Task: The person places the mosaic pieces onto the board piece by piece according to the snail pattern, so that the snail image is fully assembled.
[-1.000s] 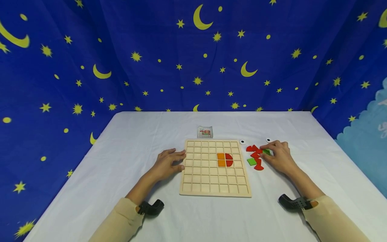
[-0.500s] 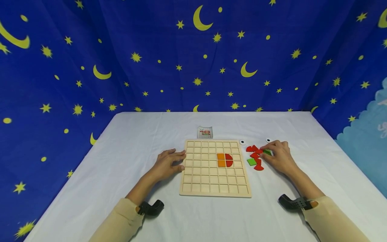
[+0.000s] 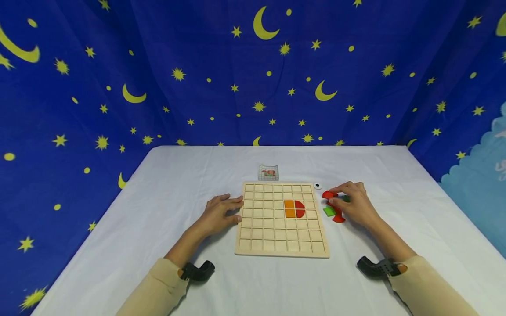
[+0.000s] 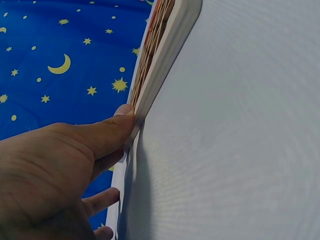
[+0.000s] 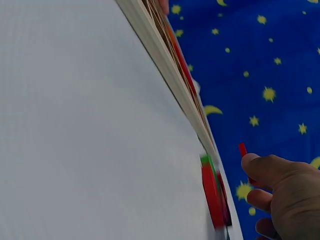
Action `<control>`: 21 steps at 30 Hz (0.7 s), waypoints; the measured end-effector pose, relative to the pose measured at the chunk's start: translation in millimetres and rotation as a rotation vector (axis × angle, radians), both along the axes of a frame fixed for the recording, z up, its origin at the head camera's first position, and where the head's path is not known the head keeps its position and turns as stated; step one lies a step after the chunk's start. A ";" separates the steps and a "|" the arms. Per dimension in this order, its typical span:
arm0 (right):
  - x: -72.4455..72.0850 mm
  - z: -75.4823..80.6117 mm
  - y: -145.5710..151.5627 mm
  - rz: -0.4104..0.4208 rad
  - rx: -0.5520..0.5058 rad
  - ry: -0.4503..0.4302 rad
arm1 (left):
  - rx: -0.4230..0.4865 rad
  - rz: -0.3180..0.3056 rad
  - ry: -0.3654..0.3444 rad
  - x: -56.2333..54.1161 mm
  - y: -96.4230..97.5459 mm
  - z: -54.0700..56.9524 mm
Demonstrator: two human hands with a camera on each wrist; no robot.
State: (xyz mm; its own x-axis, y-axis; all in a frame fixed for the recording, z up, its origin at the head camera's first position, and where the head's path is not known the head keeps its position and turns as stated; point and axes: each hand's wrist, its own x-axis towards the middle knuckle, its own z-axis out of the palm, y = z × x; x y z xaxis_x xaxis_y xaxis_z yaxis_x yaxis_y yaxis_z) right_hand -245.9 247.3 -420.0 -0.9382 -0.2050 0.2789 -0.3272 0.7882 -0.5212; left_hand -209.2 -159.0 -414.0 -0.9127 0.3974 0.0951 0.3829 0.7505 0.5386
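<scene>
A square wooden grid board (image 3: 262,245) lies flat on the table. On its right half sit two orange squares (image 3: 290,209) beside two red quarter-round pieces (image 3: 300,209) that form a half disc. My left hand (image 3: 216,215) touches the board's left edge with thumb and fingertips, the fingers fairly straight. To the right of the board, my right hand (image 3: 357,205) pinches a red piece (image 5: 242,149) between thumb and fingers, raised off the table. Below it lie loose red pieces (image 3: 338,218) and a green square (image 3: 329,211); another green piece (image 3: 346,199) is partly hidden by the hand.
Behind the board lies a small picture card (image 3: 268,173). A round white eye piece (image 3: 317,186) rests near the board's back right corner. White cloth (image 3: 189,171) covers the table, and a blue star-and-moon curtain (image 3: 221,57) rises behind it.
My right hand has lifted a red piece and moved left toward the board. The eye piece behind it is now hidden. My left hand has stayed at the board's edge.
</scene>
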 end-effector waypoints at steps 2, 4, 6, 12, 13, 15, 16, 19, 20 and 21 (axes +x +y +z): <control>0.3 -0.7 -7.3 0.032 -0.014 0.019 | -0.001 0.003 -0.003 -0.2 0.0 -0.6; 0.9 -1.6 -15.7 0.064 -0.023 0.044 | -0.003 0.004 0.000 -0.1 -0.1 -0.9; 1.4 -2.1 -25.0 0.094 -0.033 0.058 | 0.000 0.005 -0.001 0.1 -0.1 -0.7; 1.8 0.1 -55.0 0.137 -0.074 0.013 | -0.004 -0.001 0.005 0.9 -0.2 -0.5; 1.6 1.0 -60.2 0.140 -0.080 -0.003 | -0.005 0.000 0.006 1.0 -0.3 -0.5; 1.3 2.1 -70.3 0.151 -0.085 -0.025 | -0.007 0.000 0.008 1.0 -0.1 -0.3; 1.2 2.9 -75.3 0.155 -0.086 -0.034 | -0.007 0.001 0.009 1.0 0.1 0.0; 1.3 4.4 -88.7 0.173 -0.084 -0.048 | -0.005 0.003 0.008 0.8 0.6 0.8; 1.4 4.6 -92.5 0.178 -0.084 -0.048 | -0.006 0.003 0.007 0.6 0.8 0.9; 1.2 4.7 -96.0 0.185 -0.085 -0.047 | -0.008 0.002 0.007 0.5 0.9 0.9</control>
State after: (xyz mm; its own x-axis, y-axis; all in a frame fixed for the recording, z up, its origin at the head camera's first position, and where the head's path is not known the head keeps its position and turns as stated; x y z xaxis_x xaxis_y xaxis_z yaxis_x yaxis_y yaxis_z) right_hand -244.6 151.3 -415.4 -0.8992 -0.3521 0.2597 -0.4358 0.6694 -0.6016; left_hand -208.7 -158.1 -413.1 -0.9130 0.3960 0.0981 0.3847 0.7556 0.5301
